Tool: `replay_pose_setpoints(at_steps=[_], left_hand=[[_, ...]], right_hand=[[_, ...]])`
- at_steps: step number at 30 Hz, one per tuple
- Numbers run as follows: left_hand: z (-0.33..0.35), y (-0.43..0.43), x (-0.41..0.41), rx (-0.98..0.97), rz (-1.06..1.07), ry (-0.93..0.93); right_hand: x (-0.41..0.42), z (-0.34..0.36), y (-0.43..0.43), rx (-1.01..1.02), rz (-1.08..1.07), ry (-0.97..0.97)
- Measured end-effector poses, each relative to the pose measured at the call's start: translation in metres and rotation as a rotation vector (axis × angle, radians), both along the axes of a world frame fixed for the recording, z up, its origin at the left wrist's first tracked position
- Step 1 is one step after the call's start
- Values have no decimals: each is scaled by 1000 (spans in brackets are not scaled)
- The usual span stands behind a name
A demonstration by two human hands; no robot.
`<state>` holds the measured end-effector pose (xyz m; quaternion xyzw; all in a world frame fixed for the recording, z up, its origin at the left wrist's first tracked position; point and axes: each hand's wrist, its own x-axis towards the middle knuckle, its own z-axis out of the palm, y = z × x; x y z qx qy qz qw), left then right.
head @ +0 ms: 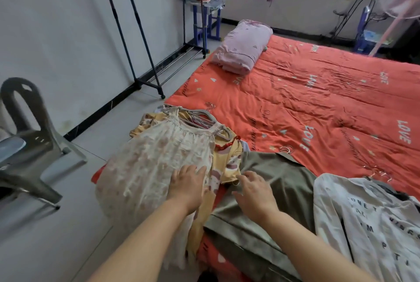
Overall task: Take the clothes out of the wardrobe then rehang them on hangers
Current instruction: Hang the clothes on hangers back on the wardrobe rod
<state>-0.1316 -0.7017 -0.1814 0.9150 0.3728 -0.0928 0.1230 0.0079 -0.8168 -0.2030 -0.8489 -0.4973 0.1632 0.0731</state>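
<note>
Dress (154, 168): cream, at bed's (295, 99) 7 o'clock corner.
Left hand (187, 182): straight fingers flat on dress.
Right hand (254, 193): spread wide on olive garment (279, 181).

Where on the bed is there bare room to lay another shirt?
The quilt is bare from the pink bundle down to the dress, and across to its right side. The near edge is crowded: dress, green garment and white shirt fill it.

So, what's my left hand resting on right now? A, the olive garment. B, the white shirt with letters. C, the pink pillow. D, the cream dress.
D: the left hand lies flat, fingers straight, on the cream dress, while the right hand is over the olive garment.
</note>
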Motion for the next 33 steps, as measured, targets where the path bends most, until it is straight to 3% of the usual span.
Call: replay_pose_setpoints(at_steps=[16,28,33], left_hand=[[-52,231,39,-88,-29,113],[-170,371,90,-185,-111,139],[-219,410,113,-230,-101,107]], right_hand=[[54,-60,239,-126,1,93],[132,-163,375,-262,-171,32],[160,-211,431,-168,-288,36]])
